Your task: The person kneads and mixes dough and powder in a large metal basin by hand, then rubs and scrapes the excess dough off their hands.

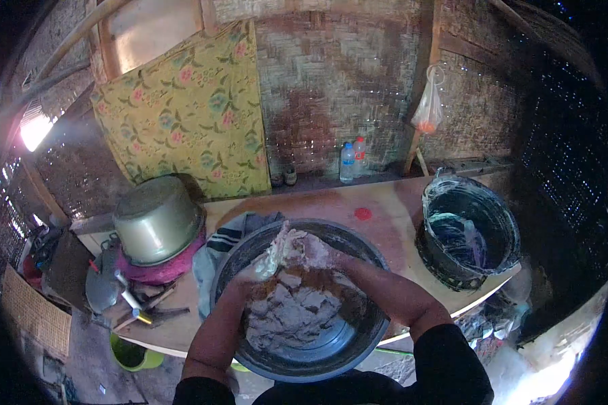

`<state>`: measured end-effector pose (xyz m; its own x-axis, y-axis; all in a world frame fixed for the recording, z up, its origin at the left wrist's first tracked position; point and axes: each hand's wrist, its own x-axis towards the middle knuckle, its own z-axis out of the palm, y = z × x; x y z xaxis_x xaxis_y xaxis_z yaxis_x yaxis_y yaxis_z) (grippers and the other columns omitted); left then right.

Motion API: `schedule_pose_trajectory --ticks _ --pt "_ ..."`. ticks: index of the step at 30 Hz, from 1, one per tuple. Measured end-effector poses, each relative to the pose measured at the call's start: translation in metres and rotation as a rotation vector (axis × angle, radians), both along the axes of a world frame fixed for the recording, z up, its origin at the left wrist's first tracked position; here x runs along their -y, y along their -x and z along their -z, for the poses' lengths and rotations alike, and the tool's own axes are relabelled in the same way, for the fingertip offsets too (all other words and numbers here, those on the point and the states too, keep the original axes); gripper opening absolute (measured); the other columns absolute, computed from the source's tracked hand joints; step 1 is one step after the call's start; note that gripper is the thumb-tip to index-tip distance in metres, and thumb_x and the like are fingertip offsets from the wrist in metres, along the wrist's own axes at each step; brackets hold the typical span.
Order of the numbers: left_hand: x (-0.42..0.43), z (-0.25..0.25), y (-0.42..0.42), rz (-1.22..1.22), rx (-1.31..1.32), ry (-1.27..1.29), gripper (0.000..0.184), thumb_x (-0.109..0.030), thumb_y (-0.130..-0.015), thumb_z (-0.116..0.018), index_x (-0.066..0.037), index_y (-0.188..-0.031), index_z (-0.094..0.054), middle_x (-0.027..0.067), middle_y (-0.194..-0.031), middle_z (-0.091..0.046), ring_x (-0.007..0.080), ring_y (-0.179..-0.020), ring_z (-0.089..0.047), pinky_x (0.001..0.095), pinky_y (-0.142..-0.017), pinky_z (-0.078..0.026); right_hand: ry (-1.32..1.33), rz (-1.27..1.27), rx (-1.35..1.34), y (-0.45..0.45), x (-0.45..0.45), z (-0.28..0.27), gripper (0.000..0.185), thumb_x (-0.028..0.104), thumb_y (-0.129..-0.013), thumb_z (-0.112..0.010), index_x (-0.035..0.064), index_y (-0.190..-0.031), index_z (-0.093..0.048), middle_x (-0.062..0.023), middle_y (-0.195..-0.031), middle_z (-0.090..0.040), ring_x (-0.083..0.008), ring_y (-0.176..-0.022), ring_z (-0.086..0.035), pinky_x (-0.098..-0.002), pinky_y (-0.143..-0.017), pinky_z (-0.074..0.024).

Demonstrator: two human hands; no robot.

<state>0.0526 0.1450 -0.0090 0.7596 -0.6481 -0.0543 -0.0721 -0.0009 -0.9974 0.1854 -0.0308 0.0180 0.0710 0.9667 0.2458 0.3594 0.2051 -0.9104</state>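
Observation:
A wide dark basin (pixel 368 246) stands at the table's front edge, close against my body. Pale, crumbly dough (pixel 294 314) lies in it in broken lumps. Both my hands reach into the far side of the basin and are coated with dough. My left hand (pixel 267 264) closes on the left side of a raised dough lump. My right hand (pixel 317 255) grips the same lump from the right, with its fingers partly hidden by dough. Brown powder or residue shows between my wrists.
A grey striped cloth (pixel 216 253) touches the basin's left side. Further left sits an upturned metal pot (pixel 155 219) on pink material. A black bucket (pixel 469 229) smeared white inside stands right. Two plastic bottles (pixel 346 163) are by the wall, below a hanging plastic bag (pixel 428 108).

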Motion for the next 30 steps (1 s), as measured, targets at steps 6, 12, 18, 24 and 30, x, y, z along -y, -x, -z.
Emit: schedule_pose_trajectory --ticks 6,12,18,24,30 --pt "-0.008 -0.013 -0.005 0.006 0.135 -0.078 0.049 -0.014 -0.085 -0.041 0.001 -0.131 -0.033 0.0178 -0.129 -0.043 0.0367 -0.108 -0.051 0.0435 -0.089 -0.047 0.049 0.325 0.137 0.015 -0.003 -0.002 0.032 0.019 -0.076 -0.065 0.0060 -0.104 -0.056 -0.0050 -0.092 -0.059 -0.0129 -0.075 -0.057 -0.0285 -0.063 -0.0475" --pt "-0.018 -0.026 -0.008 -0.010 0.267 -0.144 0.049 -0.014 -0.085 -0.041 0.001 -0.130 -0.033 0.0181 -0.129 -0.043 0.0379 -0.108 -0.051 0.0443 -0.088 -0.047 -0.182 0.385 0.277 0.031 0.002 -0.009 0.028 0.019 -0.074 -0.066 0.0028 -0.095 -0.058 -0.0131 -0.092 -0.060 -0.0252 -0.089 -0.058 -0.0363 -0.078 -0.0448" --pt "-0.021 -0.032 -0.009 -0.072 0.216 -0.054 0.051 -0.020 -0.086 -0.040 0.000 -0.132 -0.031 0.0165 -0.130 -0.042 0.0355 -0.111 -0.048 0.0423 -0.090 -0.045 -0.152 0.442 0.323 0.037 0.002 -0.012 0.029 0.019 -0.074 -0.065 0.0024 -0.096 -0.056 -0.0136 -0.090 -0.060 -0.0263 -0.087 -0.057 -0.0361 -0.078 -0.0445" --pt "-0.027 -0.022 -0.002 -0.290 -0.662 1.929 0.055 -0.030 -0.089 -0.038 -0.003 -0.135 -0.028 0.0139 -0.133 -0.039 0.0314 -0.115 -0.045 0.0390 -0.092 -0.042 -0.035 0.465 0.279 0.042 0.007 -0.023 0.029 0.019 -0.076 -0.064 0.0032 -0.098 -0.054 -0.0109 -0.091 -0.061 -0.0196 -0.085 -0.057 -0.0343 -0.078 -0.0443" --pt "-0.041 -0.016 0.002 -0.439 -0.730 2.193 0.059 -0.040 -0.091 -0.037 -0.006 -0.137 -0.025 0.0114 -0.135 -0.037 0.0273 -0.120 -0.041 0.0356 -0.095 -0.038 -0.156 0.411 0.445 0.034 0.008 -0.009 0.034 0.025 -0.074 -0.064 0.0035 -0.099 -0.058 -0.0148 -0.088 -0.062 -0.0283 -0.082 -0.060 -0.0372 -0.074 -0.0478"
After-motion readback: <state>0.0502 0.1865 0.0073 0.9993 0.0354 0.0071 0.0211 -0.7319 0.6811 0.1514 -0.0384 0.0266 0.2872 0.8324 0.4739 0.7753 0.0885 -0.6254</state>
